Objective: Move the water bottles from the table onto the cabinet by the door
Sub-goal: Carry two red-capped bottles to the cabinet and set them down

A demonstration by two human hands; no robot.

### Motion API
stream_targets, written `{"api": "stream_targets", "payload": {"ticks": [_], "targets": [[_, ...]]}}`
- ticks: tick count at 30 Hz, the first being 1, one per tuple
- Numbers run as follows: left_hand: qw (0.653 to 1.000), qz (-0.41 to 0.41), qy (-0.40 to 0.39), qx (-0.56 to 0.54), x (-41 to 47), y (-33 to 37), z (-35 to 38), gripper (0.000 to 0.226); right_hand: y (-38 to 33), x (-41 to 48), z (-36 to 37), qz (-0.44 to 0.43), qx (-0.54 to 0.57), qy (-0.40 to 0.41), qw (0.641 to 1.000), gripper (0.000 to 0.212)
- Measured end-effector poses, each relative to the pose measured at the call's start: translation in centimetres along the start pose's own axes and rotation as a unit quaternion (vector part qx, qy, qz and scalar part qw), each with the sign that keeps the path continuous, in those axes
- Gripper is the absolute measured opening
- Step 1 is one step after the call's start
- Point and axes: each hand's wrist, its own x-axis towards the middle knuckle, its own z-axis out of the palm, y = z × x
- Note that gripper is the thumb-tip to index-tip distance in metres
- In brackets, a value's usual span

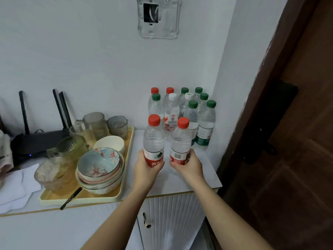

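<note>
My left hand (146,168) grips a red-capped water bottle (153,139) round its red label, upright over the white cabinet top (207,177). My right hand (189,166) grips a second red-capped bottle (180,141) the same way, just to the right of the first. Both bottles are held side by side in front of a cluster of several bottles (182,112) with green, red and white caps, standing in the corner of the cabinet against the wall. Whether the held bottles touch the cabinet top is hidden by my hands.
A yellow tray (126,188) at the left carries stacked bowls (100,165), glass mugs and a black pen. A black router (39,139) stands behind it. A dark wooden door (292,123) is at the right. The cabinet door has a small handle (146,221).
</note>
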Motion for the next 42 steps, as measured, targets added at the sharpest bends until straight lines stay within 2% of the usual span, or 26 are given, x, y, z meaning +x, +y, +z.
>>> {"api": "stream_targets", "payload": {"ticks": [5,15,17,22,28,35,42], "targets": [[1.000,-0.016,0.003,0.015,1.7,-1.3,1.1,0.049,1.6,2.1,1.6,0.008,-0.002,0.004,1.000,0.060],[0.999,-0.010,-0.012,0.037,2.8,-2.4,1.4,0.061,2.1,4.4,1.3,-0.025,-0.007,-0.049,0.998,0.072],[0.999,0.002,-0.001,0.049,2.5,-3.0,1.3,0.067,2.9,4.0,1.2,-0.037,-0.015,-0.035,0.999,0.075],[0.997,0.014,0.035,0.061,2.8,-3.2,1.4,0.062,3.7,3.9,1.5,-0.077,-0.069,0.026,0.994,0.061],[0.997,0.015,0.039,0.065,5.1,-3.0,2.5,0.058,3.7,5.7,1.7,-0.096,-0.100,0.036,0.990,0.046],[0.996,0.019,0.049,0.075,8.0,-3.0,3.8,0.055,3.2,8.0,2.8,-0.086,-0.095,0.050,0.991,0.041],[0.993,0.010,0.062,0.099,10.0,-2.8,4.8,0.049,3.1,9.7,3.3,-0.093,-0.159,0.057,0.981,0.030]]}}
